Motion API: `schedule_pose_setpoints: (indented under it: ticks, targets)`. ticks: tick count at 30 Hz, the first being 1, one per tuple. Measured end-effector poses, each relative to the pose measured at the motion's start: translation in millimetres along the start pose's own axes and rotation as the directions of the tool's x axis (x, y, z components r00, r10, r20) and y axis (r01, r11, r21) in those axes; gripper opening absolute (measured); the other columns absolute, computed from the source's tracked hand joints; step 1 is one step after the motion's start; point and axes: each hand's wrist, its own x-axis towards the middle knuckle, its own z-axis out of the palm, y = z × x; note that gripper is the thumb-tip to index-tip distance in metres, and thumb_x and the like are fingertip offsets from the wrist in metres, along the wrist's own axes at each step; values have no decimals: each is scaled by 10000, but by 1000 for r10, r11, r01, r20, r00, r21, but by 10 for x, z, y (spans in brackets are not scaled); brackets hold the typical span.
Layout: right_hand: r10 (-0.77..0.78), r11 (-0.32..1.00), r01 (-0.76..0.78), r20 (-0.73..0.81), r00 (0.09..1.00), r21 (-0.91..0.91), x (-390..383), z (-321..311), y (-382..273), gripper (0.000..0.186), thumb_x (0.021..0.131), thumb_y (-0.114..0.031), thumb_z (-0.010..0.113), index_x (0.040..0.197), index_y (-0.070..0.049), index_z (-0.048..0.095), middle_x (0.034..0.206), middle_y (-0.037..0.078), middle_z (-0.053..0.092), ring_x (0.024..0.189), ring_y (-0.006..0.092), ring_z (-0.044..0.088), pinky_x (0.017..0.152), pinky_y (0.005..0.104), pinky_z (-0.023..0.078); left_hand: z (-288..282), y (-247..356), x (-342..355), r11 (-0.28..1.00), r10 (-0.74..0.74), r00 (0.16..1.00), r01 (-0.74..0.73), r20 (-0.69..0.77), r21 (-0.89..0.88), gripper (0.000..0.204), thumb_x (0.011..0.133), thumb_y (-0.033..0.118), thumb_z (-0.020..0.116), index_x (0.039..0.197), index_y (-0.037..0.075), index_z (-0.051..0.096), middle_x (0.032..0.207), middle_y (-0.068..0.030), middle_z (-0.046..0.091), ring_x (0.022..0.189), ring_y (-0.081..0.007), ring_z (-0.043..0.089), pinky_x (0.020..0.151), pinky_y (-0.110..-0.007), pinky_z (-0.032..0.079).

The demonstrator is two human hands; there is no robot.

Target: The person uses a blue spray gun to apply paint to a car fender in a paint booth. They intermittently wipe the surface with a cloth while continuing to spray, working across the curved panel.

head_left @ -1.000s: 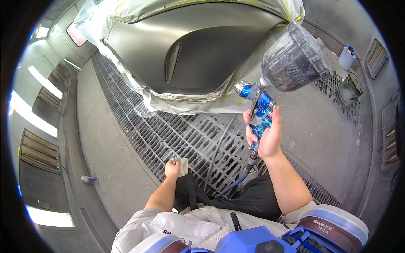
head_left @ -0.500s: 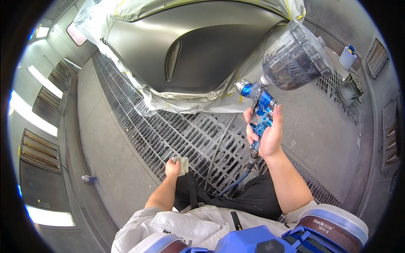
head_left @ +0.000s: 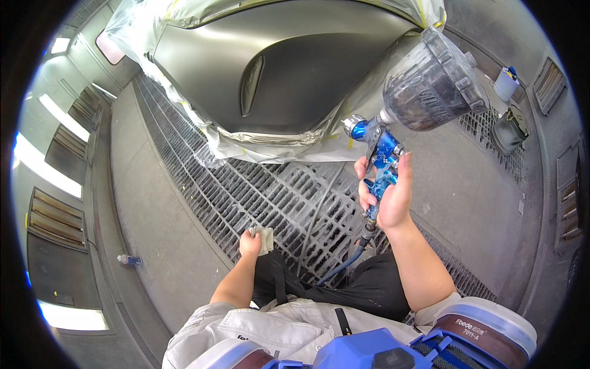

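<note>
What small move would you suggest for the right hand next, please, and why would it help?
I would probably turn the right hand slightly so that the nozzle of the spray gun squares up to the dark panel. The hand is wrapped around the gun, but its nozzle points leftward in the picture, with masking sheet rather than panel behind it.
</note>
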Motion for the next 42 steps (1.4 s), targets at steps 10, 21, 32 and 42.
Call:
schedule_pose_setpoints:
  ticks: [10, 21, 32, 42]
  targets:
    - [-6, 1000, 6, 19, 1000, 23, -9, -4, -7, 776, 1037, -745, 345, 1063, -6, 579, 925, 82, 626, 460, 92, 445, 425, 258, 392, 71, -106, 75, 999, 2, 1000, -1, -24, 53, 379, 897, 303, 679, 1148, 22, 714, 1091, -205, 765, 1075, -400, 719, 931, -475, 554]
    - [-13, 1000, 13, 34, 999, 16, -11, 10, -7, 763, 1049, -728, 320, 1063, -5, 566, 927, 85, 613, 473, 92, 445, 428, 256, 390, 80, -113, 101, 999, 35, 999, -34, -35, 36, 371, 885, 314, 675, 1113, 25, 719, 1050, -224, 760, 1041, -410, 722, 907, -486, 556]
    - [-3, 999, 3, 8, 1000, 36, -14, 6, 27, 781, 1038, -743, 336, 1076, -1, 578, 929, 82, 624, 466, 91, 445, 423, 257, 388, -25, 62, 16, 999, -12, 1000, 12, 19, 37, 457, 898, 322, 685, 1223, 2, 696, 1159, -218, 751, 1137, -393, 703, 970, -468, 544]
    - [3, 1000, -3, -24, 1000, -20, -6, 28, 43, 834, 1018, -791, 283, 1034, -8, 570, 937, 82, 604, 439, 88, 406, 404, 259, 366, 11, 19, 76, 999, -33, 999, 32, 39, 40, 477, 899, 319, 681, 1258, 4, 687, 1194, -216, 745, 1156, -392, 698, 991, -463, 540]
